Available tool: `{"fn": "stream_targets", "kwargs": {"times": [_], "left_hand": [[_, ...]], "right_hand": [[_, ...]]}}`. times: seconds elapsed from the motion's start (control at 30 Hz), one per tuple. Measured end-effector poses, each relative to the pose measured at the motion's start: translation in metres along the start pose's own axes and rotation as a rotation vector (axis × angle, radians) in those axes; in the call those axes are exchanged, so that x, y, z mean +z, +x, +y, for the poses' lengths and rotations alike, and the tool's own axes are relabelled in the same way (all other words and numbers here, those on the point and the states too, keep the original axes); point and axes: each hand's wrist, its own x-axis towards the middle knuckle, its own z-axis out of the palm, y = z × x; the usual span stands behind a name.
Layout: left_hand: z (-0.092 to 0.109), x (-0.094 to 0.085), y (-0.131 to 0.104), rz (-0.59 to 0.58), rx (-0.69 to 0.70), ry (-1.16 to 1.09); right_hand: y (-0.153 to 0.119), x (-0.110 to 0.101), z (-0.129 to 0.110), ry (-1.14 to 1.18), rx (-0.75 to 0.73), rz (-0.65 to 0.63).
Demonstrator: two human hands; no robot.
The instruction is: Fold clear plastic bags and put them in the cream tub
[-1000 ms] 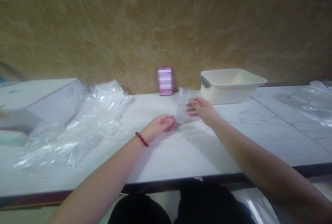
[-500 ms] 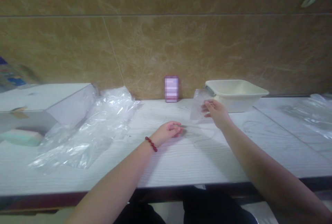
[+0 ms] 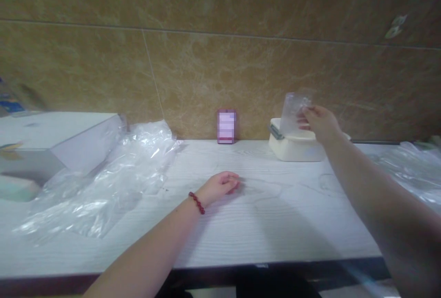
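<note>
My right hand (image 3: 319, 121) pinches a small clear plastic bag (image 3: 291, 114) at its right edge. It holds the bag upright above a cream plastic basin (image 3: 296, 151) with a grey handle on its left end. The bag hides part of the rim; what lies inside the basin cannot be seen. My left hand (image 3: 222, 184), with a red bead bracelet (image 3: 197, 203) at the wrist, rests low over the white table (image 3: 241, 229). Its fingers are loosely bent and a little apart, with nothing in them.
Crumpled clear plastic sheeting (image 3: 113, 183) lies at the left beside a white box (image 3: 62, 137) and a pale green block (image 3: 17, 188). A phone (image 3: 226, 126) leans against the tiled wall (image 3: 213, 77). More clear plastic (image 3: 409, 164) lies at the far right.
My right hand has moved up and to the right with the plastic bag, from beside the basin to above it. My left hand has barely moved; the view has shifted slightly.
</note>
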Motion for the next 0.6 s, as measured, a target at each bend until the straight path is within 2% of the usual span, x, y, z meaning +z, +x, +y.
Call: {"fn": "stream_targets", "kwargs": {"times": [0.2,0.4,0.6], "left_hand": [[0.002,0.001,-0.002,0.016,-0.014,-0.006],[0.008,0.003,-0.005,0.022,-0.035,-0.017],[0.009,0.003,-0.005,0.011,-0.048,0.008]], "right_hand": [[0.042,-0.023,0.014,-0.186,0.046,0.115],[0.066,-0.032,0.037,-0.332,0.204,0.081],[0.066,-0.019,0.042,-0.339,0.38,-0.057]]}}
